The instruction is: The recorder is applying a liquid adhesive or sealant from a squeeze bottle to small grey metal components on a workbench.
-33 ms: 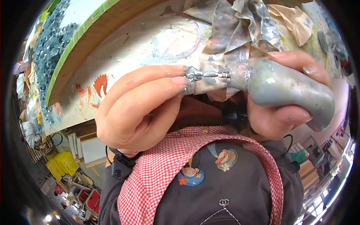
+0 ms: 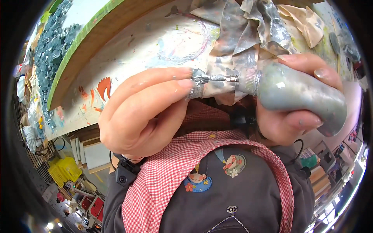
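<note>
My right hand [image 2: 307, 112] wraps round a squeeze bottle [image 2: 299, 89], smooth and smeared grey, tilted on its side with its ribbed collar [image 2: 248, 80] facing left. A thin metal nozzle [image 2: 232, 78] sticks out of the collar, its far end coated in silvery grey paste. My left hand [image 2: 143, 105] is closed, thumb and fingers pinching the pasty end of the nozzle; the fingertips are smeared with grey too. Just behind the nozzle hang stained cloth rags [image 2: 248, 35], grey and beige.
A paint-spattered tabletop [image 2: 136, 54] lies beyond my hands. A curved board with a green edge [image 2: 81, 42] crosses its left side, with a heap of blue-grey glass chips [image 2: 54, 42] beyond. A yellow crate [image 2: 65, 171] stands low at the left.
</note>
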`<action>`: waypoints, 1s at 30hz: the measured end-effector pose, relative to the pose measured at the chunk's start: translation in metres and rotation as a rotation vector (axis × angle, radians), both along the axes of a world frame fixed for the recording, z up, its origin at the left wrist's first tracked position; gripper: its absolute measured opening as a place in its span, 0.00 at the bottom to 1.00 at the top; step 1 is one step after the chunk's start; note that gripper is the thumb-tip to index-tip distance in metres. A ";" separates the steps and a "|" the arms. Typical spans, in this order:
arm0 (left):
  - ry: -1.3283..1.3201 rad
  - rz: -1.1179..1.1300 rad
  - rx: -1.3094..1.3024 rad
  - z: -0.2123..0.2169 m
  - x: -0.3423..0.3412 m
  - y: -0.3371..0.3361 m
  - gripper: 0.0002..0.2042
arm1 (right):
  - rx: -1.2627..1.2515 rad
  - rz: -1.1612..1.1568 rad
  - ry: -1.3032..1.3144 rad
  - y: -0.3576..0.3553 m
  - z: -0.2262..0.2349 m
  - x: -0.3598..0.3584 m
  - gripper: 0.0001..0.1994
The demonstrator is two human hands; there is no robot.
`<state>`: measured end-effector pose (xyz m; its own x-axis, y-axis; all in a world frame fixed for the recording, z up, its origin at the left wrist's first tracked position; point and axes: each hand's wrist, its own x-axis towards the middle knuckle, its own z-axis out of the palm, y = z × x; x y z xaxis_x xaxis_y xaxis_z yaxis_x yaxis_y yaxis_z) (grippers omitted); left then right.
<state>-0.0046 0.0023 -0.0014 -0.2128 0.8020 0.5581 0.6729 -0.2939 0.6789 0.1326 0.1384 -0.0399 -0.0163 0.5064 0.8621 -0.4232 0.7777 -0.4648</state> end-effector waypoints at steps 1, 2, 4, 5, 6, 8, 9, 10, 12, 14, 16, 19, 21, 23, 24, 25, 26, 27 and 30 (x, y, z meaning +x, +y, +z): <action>0.008 0.009 -0.004 0.000 0.000 0.000 0.12 | 0.009 0.000 0.009 0.000 0.000 0.000 0.26; 0.012 0.014 -0.007 0.000 0.000 -0.001 0.12 | 0.017 -0.003 0.019 0.001 0.000 -0.001 0.26; 0.014 0.019 -0.008 0.000 0.001 0.000 0.12 | 0.031 -0.005 0.035 0.001 -0.001 -0.001 0.26; 0.013 0.019 -0.007 0.000 0.001 0.000 0.12 | 0.042 -0.008 0.043 0.001 -0.001 -0.002 0.26; 0.011 0.018 -0.007 0.000 0.001 0.000 0.12 | 0.051 -0.011 0.050 0.003 -0.001 -0.002 0.25; 0.022 0.020 -0.002 0.000 0.001 0.000 0.12 | 0.075 -0.016 0.068 0.005 -0.002 -0.003 0.25; 0.025 0.020 -0.001 0.000 0.001 0.000 0.12 | 0.094 -0.017 0.081 0.006 -0.002 -0.004 0.25; 0.030 0.029 -0.009 0.000 0.001 -0.001 0.12 | 0.115 -0.019 0.095 0.007 -0.003 -0.004 0.25; 0.034 0.036 -0.018 0.000 0.002 -0.001 0.12 | 0.168 -0.013 0.127 0.010 -0.003 -0.004 0.25; 0.044 0.034 0.000 -0.001 0.001 0.000 0.11 | 0.231 0.039 0.131 0.012 -0.003 -0.003 0.25; 0.040 0.040 0.002 -0.001 0.001 0.000 0.11 | 0.226 -0.004 0.100 0.013 -0.003 -0.001 0.25; 0.021 0.052 -0.004 -0.002 0.002 -0.001 0.11 | 0.243 -0.178 0.062 0.015 -0.002 0.000 0.25; 0.011 0.059 -0.006 -0.002 0.003 -0.001 0.10 | 0.297 -0.281 0.047 0.014 -0.002 0.000 0.25; 0.008 0.060 -0.006 -0.002 0.003 -0.002 0.10 | 0.223 -0.226 0.096 0.012 -0.002 -0.002 0.26; 0.007 0.060 -0.007 -0.002 0.003 -0.002 0.11 | 0.199 -0.207 0.113 0.010 -0.003 -0.003 0.26; 0.017 0.054 -0.004 -0.003 0.002 -0.002 0.11 | 0.164 -0.156 0.115 0.009 -0.003 -0.003 0.26; 0.021 0.050 -0.003 -0.003 0.002 -0.002 0.11 | 0.131 -0.127 0.115 0.007 -0.003 -0.004 0.26; 0.026 0.047 -0.002 -0.004 0.002 -0.002 0.11 | 0.100 -0.104 0.111 0.006 -0.004 -0.005 0.26; -0.023 0.071 0.025 -0.006 0.000 -0.003 0.11 | 0.041 -0.075 0.101 0.001 -0.004 -0.006 0.26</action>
